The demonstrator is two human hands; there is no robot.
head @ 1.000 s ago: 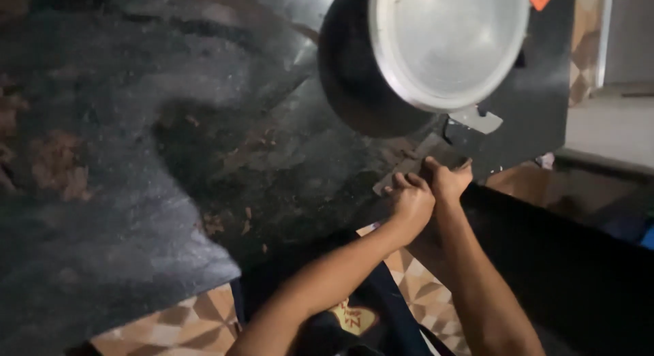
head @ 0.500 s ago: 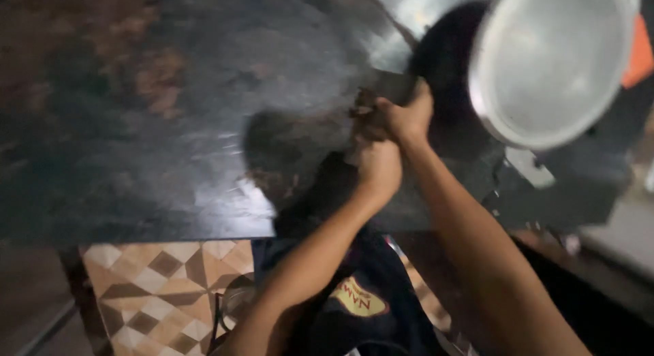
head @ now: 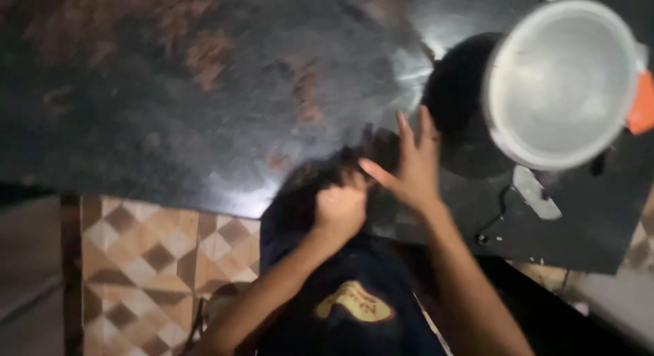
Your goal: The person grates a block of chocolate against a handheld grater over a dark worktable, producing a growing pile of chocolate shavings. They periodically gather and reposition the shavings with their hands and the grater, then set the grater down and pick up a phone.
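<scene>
Dark, mottled stone countertop (head: 204, 111) fills most of the head view, its near edge running above a floor of brown-and-cream diamond tiles (head: 150, 260).

At the counter's front edge, the person's left hand (head: 340, 207) is clenched into a fist, knuckles up; whether anything is pinched inside it cannot be told through the motion blur. Just beside it and slightly higher, the right hand (head: 409, 166) is released, fingers spread and pointing up the counter, thumb angled toward the fist, holding nothing visible. The two hands sit close together but do not clearly touch. Both bare forearms rise from the bottom of the frame, crossing over a dark garment with a yellow patch (head: 354, 303).

Near the spread fingertips, to the right, stands a round black cooker body (head: 453, 100) on the counter. Its pale metal inner pot (head: 562, 80), seen from above, shows only its bare bottom. An orange tab (head: 642, 104) juts from the cooker's right side at the frame edge. A grey flat piece (head: 535, 191) and a thin dark cord (head: 496, 216) lie on the counter below the cooker, well apart from either hand.
</scene>
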